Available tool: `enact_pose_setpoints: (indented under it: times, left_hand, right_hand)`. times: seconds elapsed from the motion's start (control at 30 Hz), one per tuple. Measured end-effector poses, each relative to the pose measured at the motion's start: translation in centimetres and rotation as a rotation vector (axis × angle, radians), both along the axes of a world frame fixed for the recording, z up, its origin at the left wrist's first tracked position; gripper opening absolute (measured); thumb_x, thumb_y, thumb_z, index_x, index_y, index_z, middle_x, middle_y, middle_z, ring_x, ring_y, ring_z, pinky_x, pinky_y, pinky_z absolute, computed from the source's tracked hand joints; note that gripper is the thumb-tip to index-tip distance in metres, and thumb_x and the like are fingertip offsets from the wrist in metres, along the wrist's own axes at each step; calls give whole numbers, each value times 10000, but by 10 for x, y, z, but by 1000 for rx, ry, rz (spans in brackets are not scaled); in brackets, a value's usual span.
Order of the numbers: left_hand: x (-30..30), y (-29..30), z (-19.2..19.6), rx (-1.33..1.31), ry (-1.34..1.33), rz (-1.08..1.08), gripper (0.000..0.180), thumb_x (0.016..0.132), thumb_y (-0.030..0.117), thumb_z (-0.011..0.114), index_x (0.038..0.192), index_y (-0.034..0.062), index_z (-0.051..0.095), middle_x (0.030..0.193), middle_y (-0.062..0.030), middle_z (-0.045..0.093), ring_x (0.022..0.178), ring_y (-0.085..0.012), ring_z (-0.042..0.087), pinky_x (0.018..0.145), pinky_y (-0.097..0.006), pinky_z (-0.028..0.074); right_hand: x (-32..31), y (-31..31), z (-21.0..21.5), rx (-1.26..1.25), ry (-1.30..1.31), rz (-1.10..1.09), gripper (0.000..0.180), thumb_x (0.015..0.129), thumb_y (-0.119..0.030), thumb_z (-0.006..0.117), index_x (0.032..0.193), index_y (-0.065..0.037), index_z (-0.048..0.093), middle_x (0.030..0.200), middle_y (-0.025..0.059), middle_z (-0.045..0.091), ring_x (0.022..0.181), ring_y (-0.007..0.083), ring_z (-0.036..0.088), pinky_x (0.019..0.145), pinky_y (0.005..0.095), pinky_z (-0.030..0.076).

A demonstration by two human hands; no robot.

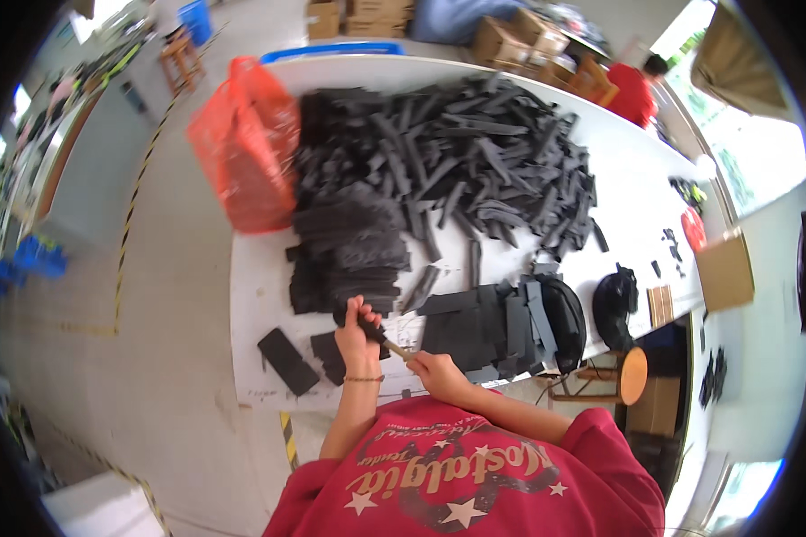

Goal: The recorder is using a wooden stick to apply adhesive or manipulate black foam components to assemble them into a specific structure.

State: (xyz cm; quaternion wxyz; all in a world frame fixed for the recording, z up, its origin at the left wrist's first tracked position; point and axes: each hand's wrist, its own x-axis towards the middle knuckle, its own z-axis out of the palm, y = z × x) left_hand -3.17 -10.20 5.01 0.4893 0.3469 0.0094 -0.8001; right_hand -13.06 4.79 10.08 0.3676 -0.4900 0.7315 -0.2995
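Observation:
My left hand is closed around a dark, soft-looking black piece near the table's front edge. Out of that piece, toward the right, runs a thin tan stick. Its far end is gripped by my right hand, lower and to the right. Whether the stick goes inside the black piece or lies against it I cannot tell. Beside my left hand is a flat stack of black strips, partly covered by the wrist. A black phone-like slab rests further left.
A big heap of black foam-like strips covers the back of the white table. An orange plastic bag stands at its left. Flat black sheets, a black pouch and a wooden stool are to the right. Someone in red sits beyond.

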Motion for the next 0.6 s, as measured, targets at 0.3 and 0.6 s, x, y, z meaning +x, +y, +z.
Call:
enact_pose_setpoints:
  times: [0.3, 0.6]
  left_hand:
    - [-43, 1, 10, -33, 15, -254, 295, 929, 344, 611, 948, 49, 618, 577, 6, 506, 414, -52, 339, 402, -230, 249]
    - [-50, -12, 27, -67, -135, -278, 313, 957, 365, 558, 792, 100, 526, 534, 45, 390, 408, -65, 316, 376, -218, 259]
  right_hand:
    - [-41, 46, 52, 51, 15, -106, 213, 910, -206, 586, 846, -3, 594, 724, 258, 604, 732, 447, 607, 612, 486, 481]
    - [-29, 17, 31, -81, 13, -129, 191, 915, -184, 587, 848, -6, 593, 701, 246, 591, 705, 447, 591, 568, 461, 461]
